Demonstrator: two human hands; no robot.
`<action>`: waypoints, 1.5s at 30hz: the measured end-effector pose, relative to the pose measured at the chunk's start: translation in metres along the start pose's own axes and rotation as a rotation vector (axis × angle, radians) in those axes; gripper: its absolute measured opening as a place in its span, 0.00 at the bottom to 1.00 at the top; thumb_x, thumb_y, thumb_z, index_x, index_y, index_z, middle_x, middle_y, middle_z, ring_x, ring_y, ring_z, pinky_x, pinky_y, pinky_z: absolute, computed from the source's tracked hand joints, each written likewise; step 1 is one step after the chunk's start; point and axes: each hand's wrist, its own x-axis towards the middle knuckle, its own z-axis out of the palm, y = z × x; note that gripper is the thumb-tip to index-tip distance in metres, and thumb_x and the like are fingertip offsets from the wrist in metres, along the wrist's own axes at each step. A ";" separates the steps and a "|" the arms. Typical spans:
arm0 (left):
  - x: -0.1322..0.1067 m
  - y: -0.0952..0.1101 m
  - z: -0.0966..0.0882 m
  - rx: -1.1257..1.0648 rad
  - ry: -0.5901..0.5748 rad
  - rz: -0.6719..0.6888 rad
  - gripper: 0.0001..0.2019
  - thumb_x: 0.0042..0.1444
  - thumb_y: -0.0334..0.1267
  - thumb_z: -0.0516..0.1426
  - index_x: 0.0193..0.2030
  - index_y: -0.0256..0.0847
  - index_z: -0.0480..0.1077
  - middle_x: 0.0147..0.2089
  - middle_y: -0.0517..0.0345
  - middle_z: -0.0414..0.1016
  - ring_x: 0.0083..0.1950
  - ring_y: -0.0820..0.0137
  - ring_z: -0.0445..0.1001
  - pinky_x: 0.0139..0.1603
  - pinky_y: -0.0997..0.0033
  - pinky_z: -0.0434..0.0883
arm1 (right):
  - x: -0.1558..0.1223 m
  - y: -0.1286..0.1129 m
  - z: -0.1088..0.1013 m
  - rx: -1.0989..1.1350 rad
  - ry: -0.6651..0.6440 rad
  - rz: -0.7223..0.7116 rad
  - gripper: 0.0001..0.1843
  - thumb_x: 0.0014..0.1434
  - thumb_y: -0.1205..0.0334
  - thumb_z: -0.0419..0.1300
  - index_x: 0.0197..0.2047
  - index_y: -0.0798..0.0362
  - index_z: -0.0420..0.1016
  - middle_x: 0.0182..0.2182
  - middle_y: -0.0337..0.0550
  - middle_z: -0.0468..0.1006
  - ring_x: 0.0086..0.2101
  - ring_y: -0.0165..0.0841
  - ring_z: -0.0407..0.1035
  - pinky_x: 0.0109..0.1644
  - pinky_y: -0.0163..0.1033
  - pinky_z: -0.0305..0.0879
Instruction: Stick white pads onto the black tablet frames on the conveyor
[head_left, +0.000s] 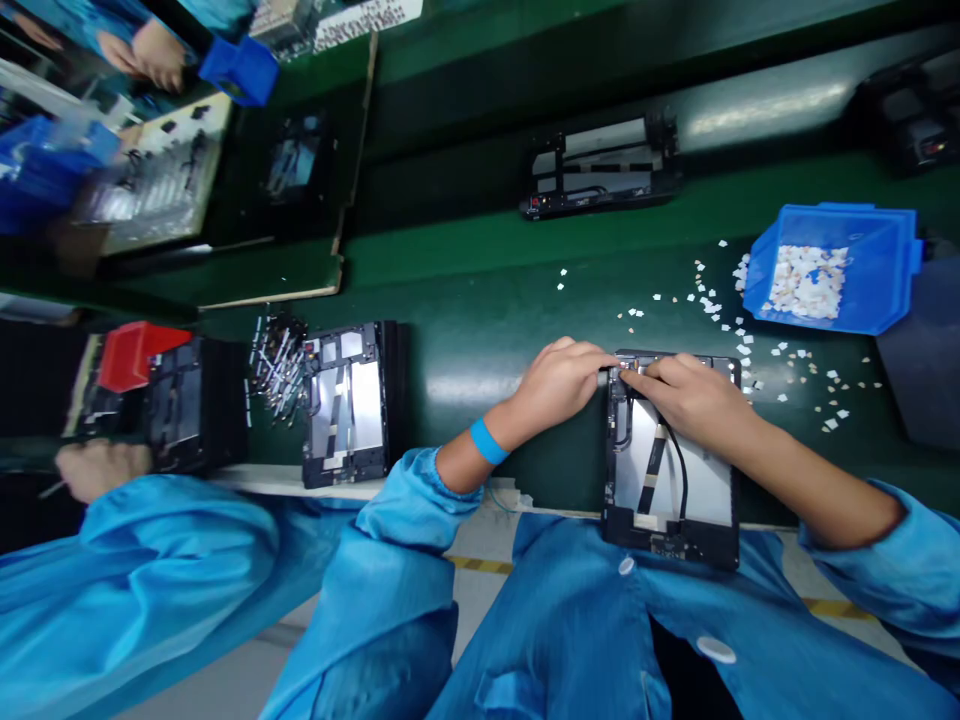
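Note:
An opened tablet-like device [709,475] lies in front of me, its black frame, silver plates, black cable and ribbon strip showing. It reaches over the near edge of the green bench. My left hand [562,385], with a blue band on its wrist, comes in from the left and has its fingers pinched at the device's far left corner. From the right, my right hand [690,400] lies across the upper part, thumb and index finger closed at the same corner. The fingertips nearly meet there. Anything between them is too small to make out.
Small white pieces lie scattered around a blue bin [885,270] at right. A stack of similar devices [349,400] and a heap of thin metallic parts [277,365] stand left. Another device [596,165] lies farther back. A co-worker's hand [105,468] is at far left.

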 end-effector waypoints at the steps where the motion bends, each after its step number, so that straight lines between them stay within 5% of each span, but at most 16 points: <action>1: 0.000 -0.002 0.001 -0.015 0.020 -0.007 0.19 0.67 0.26 0.51 0.58 0.42 0.77 0.55 0.53 0.83 0.53 0.65 0.77 0.56 0.62 0.70 | 0.001 0.000 -0.001 -0.020 -0.010 -0.018 0.21 0.73 0.69 0.52 0.64 0.51 0.76 0.41 0.47 0.79 0.38 0.39 0.66 0.39 0.42 0.60; 7: 0.002 -0.001 -0.001 0.095 0.012 -0.018 0.18 0.70 0.29 0.52 0.60 0.41 0.77 0.54 0.52 0.83 0.52 0.63 0.76 0.55 0.61 0.69 | 0.001 0.004 -0.006 -0.058 -0.052 -0.076 0.24 0.71 0.70 0.52 0.66 0.51 0.74 0.40 0.49 0.78 0.38 0.39 0.64 0.38 0.41 0.59; 12: -0.002 0.012 -0.003 0.161 0.016 -0.052 0.16 0.72 0.33 0.52 0.61 0.42 0.76 0.54 0.52 0.82 0.50 0.62 0.75 0.52 0.62 0.68 | -0.002 0.014 0.000 0.053 -0.042 0.010 0.25 0.71 0.71 0.50 0.67 0.52 0.73 0.43 0.50 0.79 0.39 0.39 0.66 0.41 0.41 0.62; 20: -0.012 0.015 0.019 0.032 0.064 -0.186 0.17 0.73 0.35 0.52 0.63 0.46 0.75 0.57 0.54 0.82 0.53 0.63 0.75 0.54 0.61 0.69 | 0.000 0.016 -0.001 0.018 -0.065 0.003 0.25 0.71 0.70 0.50 0.66 0.53 0.76 0.42 0.51 0.78 0.38 0.41 0.65 0.40 0.43 0.63; 27: -0.013 0.007 0.026 -0.092 0.048 -0.157 0.21 0.71 0.30 0.51 0.66 0.45 0.74 0.62 0.56 0.81 0.56 0.65 0.75 0.57 0.62 0.68 | -0.003 0.018 -0.005 -0.078 -0.062 -0.139 0.27 0.69 0.74 0.52 0.69 0.61 0.70 0.47 0.53 0.80 0.40 0.42 0.65 0.42 0.44 0.66; 33: -0.011 0.007 0.012 0.105 0.004 -0.090 0.19 0.73 0.32 0.51 0.65 0.49 0.74 0.60 0.57 0.81 0.53 0.64 0.74 0.51 0.62 0.65 | 0.000 0.016 -0.003 -0.086 -0.106 -0.099 0.26 0.71 0.71 0.51 0.70 0.60 0.70 0.47 0.53 0.81 0.39 0.43 0.65 0.41 0.45 0.66; 40: -0.007 0.027 -0.010 0.495 -0.065 0.113 0.18 0.76 0.35 0.48 0.65 0.39 0.71 0.57 0.47 0.79 0.48 0.60 0.71 0.43 0.59 0.61 | 0.001 0.014 -0.002 0.213 0.109 0.094 0.23 0.72 0.70 0.48 0.62 0.56 0.77 0.46 0.54 0.80 0.44 0.42 0.71 0.51 0.46 0.71; 45: -0.004 0.030 -0.011 0.556 -0.162 0.162 0.17 0.74 0.32 0.48 0.64 0.35 0.70 0.56 0.44 0.78 0.50 0.58 0.72 0.43 0.57 0.62 | -0.041 -0.005 -0.029 0.332 0.215 0.189 0.23 0.71 0.69 0.51 0.64 0.50 0.75 0.46 0.51 0.81 0.45 0.42 0.74 0.51 0.48 0.72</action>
